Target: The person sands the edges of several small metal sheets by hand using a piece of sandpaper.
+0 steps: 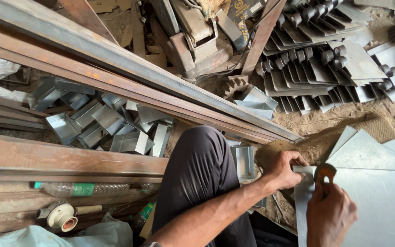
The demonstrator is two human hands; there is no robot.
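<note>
Right hand [330, 215], lower right of frame, grips a round rusty tool [324, 174] on the metal sheet [380, 201]; left hand [285, 170] presses the sheet's left edge just beside it.

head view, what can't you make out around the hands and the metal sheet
- Right hand: its fingers hide most of the small rusty tool.
- Metal sheet: cut off by the right and bottom edges.
- Left hand: fingertips curl over the sheet's edge, hidden.
</note>
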